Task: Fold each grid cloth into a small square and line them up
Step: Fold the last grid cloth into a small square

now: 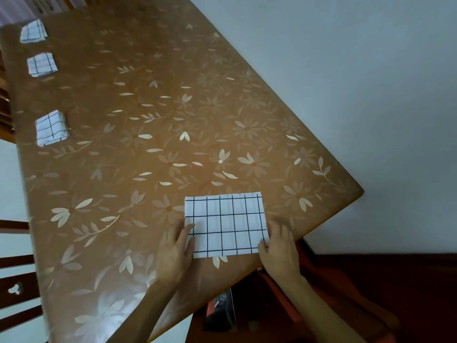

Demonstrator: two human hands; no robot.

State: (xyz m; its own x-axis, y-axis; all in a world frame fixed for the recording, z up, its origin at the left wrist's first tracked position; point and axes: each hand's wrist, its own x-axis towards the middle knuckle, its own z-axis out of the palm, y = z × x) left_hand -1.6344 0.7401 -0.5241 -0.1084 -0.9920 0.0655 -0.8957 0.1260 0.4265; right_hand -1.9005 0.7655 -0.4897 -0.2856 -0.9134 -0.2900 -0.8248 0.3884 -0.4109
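1. Fingers (185, 232) of left hand (173, 251) straight, slightly spread, flat on grid cloth (226, 224) near-left corner.
2. Right hand (280, 248) at near-right corner, thumb on edge; blurred, can't tell grip.
3. Cloth flat, rectangular, by table (148, 120) near edge.
4. Along left edge, in line: first square (50, 128), second square (41, 64), third square (33, 30).

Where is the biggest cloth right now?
Head view: the cloth lies flat by the table's near right corner, left hand touching its left edge, right hand at its right edge.
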